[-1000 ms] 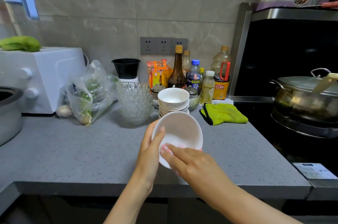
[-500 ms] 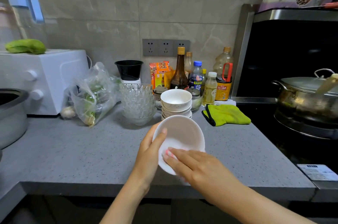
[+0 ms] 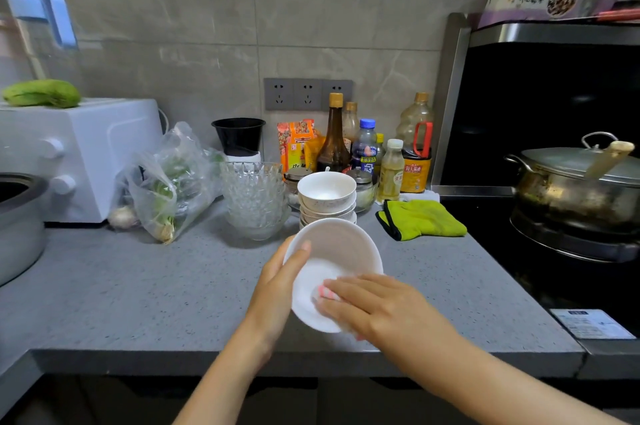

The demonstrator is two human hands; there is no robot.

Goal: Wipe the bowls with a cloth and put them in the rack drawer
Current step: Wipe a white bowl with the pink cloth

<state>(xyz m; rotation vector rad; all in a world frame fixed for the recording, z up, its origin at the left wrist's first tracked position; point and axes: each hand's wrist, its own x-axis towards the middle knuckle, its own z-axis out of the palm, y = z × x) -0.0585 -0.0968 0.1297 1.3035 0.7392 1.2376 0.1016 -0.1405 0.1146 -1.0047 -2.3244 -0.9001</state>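
Note:
My left hand (image 3: pixel 277 289) grips a white bowl (image 3: pixel 332 251) by its left rim, thumb inside, and holds it tilted toward me above the counter's front edge. My right hand (image 3: pixel 377 306) lies across the bowl's lower right rim. Its fingers press a pink-and-white cloth (image 3: pixel 325 292) against the inside; the thumb is hidden behind the bowl. Just behind it stands a stack of small white bowls (image 3: pixel 327 192). To their left is a stack of cut-glass bowls (image 3: pixel 254 199). No rack drawer is in view.
The grey counter (image 3: pixel 138 293) holds a green cloth (image 3: pixel 420 218) at the right, sauce bottles (image 3: pixel 367 147) at the back, a plastic bag of greens (image 3: pixel 169 182) and a white appliance (image 3: pixel 86 154) at the left. A lidded steel pot (image 3: pixel 571 189) sits on the stove.
My right hand has slid the cloth a little further into the bowl. My left hand keeps the same hold on the rim.

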